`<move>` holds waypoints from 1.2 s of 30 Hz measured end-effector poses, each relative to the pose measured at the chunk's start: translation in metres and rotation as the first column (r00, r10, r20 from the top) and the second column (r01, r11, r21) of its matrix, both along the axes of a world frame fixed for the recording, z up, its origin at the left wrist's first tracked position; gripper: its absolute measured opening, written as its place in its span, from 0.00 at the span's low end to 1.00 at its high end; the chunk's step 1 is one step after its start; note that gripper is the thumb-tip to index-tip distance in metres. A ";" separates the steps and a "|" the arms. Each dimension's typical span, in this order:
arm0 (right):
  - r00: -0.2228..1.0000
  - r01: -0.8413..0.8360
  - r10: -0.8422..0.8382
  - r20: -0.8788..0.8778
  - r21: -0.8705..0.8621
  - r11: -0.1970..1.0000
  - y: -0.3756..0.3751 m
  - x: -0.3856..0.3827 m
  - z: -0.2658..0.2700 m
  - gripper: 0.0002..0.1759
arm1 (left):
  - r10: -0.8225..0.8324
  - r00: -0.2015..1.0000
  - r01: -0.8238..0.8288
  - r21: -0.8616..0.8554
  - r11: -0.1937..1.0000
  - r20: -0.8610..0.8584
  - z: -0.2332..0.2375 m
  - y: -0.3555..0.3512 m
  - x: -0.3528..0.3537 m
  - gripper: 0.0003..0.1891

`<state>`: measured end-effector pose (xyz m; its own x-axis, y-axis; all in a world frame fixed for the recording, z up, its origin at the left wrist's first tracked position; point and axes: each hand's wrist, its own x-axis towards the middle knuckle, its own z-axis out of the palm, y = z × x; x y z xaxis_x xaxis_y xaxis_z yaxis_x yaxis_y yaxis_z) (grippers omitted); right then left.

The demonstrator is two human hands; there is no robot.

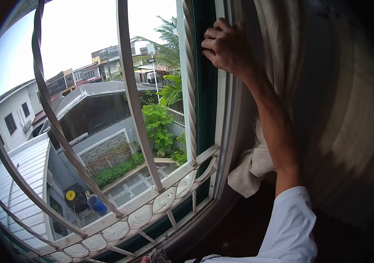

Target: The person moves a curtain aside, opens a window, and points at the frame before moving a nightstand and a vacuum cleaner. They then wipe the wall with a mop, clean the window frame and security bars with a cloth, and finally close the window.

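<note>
My right hand (228,46) is raised at the upper part of the window frame (222,101). Its fingers are bent and closed against the frame's inner side, over the dark green strip; whatever lies under the fingertips is hidden. At the bottom edge of the view, a sliver of my left hand (144,260) shows beside a crumpled grey cloth (158,255), which it appears to grip. Most of that hand is out of view.
White metal window bars (138,101), some twisted, cross the opening, with a scrolled rail (152,206) below. A beige curtain (279,48) hangs right of the frame, its bunched end (252,171) beneath my forearm. Outside are roofs, plants and a blue drum (97,205).
</note>
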<state>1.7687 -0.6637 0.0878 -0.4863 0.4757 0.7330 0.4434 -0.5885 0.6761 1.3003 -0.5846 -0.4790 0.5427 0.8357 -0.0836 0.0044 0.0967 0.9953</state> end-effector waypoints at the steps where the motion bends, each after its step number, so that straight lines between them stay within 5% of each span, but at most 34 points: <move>1: 0.999 0.015 -0.014 0.040 -0.027 1.000 0.001 0.006 -0.002 0.07 | -0.002 1.000 0.002 0.002 1.000 0.024 0.002 0.001 0.006 0.23; 4: 0.999 0.031 -0.030 0.045 -0.027 0.999 0.003 0.007 0.000 0.08 | 0.025 0.995 -0.024 -0.004 1.000 0.092 -0.026 0.012 0.013 0.22; 7: 0.997 0.055 -0.051 0.055 -0.060 0.997 0.002 -0.008 0.013 0.09 | -0.066 0.998 0.067 -0.079 0.995 0.021 0.006 0.031 0.031 0.19; 10: 0.993 0.122 -0.119 0.027 -0.197 0.973 -0.010 -0.019 0.018 0.13 | -0.075 0.996 0.079 -0.078 0.994 0.058 -0.010 0.026 0.025 0.21; 13: 0.996 0.067 -0.075 -0.055 -0.128 0.990 0.000 -0.009 0.002 0.09 | -0.093 0.986 0.102 -0.059 0.993 0.138 -0.022 0.026 0.021 0.24; 17: 0.994 -0.083 0.082 -0.066 -0.014 0.996 0.007 -0.002 -0.018 0.08 | -0.051 0.998 0.055 -0.174 0.983 0.025 -0.008 0.018 0.032 0.26; 19: 0.994 -0.061 0.061 -0.087 -0.004 0.998 0.009 0.007 -0.032 0.08 | -0.073 0.995 0.074 0.010 0.997 -0.067 -0.013 0.020 0.025 0.26; 22: 0.998 -0.033 0.033 -0.061 -0.003 0.999 0.006 0.003 -0.036 0.10 | -0.082 0.997 0.082 0.004 0.997 -0.001 -0.008 0.019 0.022 0.24; 23: 0.998 -0.043 0.043 -0.039 -0.003 0.999 0.007 -0.001 -0.035 0.11 | -0.066 0.997 0.074 -0.190 0.979 0.048 -0.013 0.020 0.020 0.22; 24: 0.998 -0.055 0.055 -0.036 -0.001 0.998 0.009 -0.004 -0.031 0.11 | -0.054 0.997 0.063 -0.187 0.980 0.051 -0.015 0.021 0.013 0.22; 27: 0.836 -0.258 0.304 -0.458 0.161 0.953 0.014 -0.020 -0.023 0.11 | -0.065 0.997 0.071 -0.147 0.987 0.045 -0.006 0.024 0.010 0.21; 30: 0.703 -0.377 0.435 -0.562 0.224 0.899 0.030 0.007 0.005 0.11 | 0.013 0.997 -0.002 -0.149 0.989 0.072 0.017 0.025 0.009 0.16; 31: 0.702 -0.215 0.322 -0.636 0.241 0.946 0.033 -0.001 0.009 0.05 | 0.036 0.998 -0.029 -0.151 0.988 0.044 0.017 0.025 0.004 0.17; 32: 0.681 -0.047 0.205 -0.703 0.237 0.970 0.036 -0.012 0.013 0.10 | 0.058 0.998 -0.055 -0.152 0.987 0.020 0.018 0.024 -0.001 0.17; 34: 0.703 -0.123 0.286 -0.651 0.284 0.951 0.040 -0.002 0.011 0.12 | 0.079 0.996 -0.071 -0.184 0.980 0.035 0.018 0.022 -0.012 0.17; 36: 0.481 -0.320 0.402 -0.779 0.271 0.908 0.041 0.020 0.014 0.13 | 0.127 0.991 -0.118 -0.177 0.977 0.037 0.014 0.026 -0.022 0.18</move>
<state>1.7889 -0.6227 0.1021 0.2120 0.3236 0.9222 0.9535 -0.2752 -0.1226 1.2785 -0.5590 -0.4654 0.4441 0.8709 -0.2104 -0.0653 0.2657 0.9618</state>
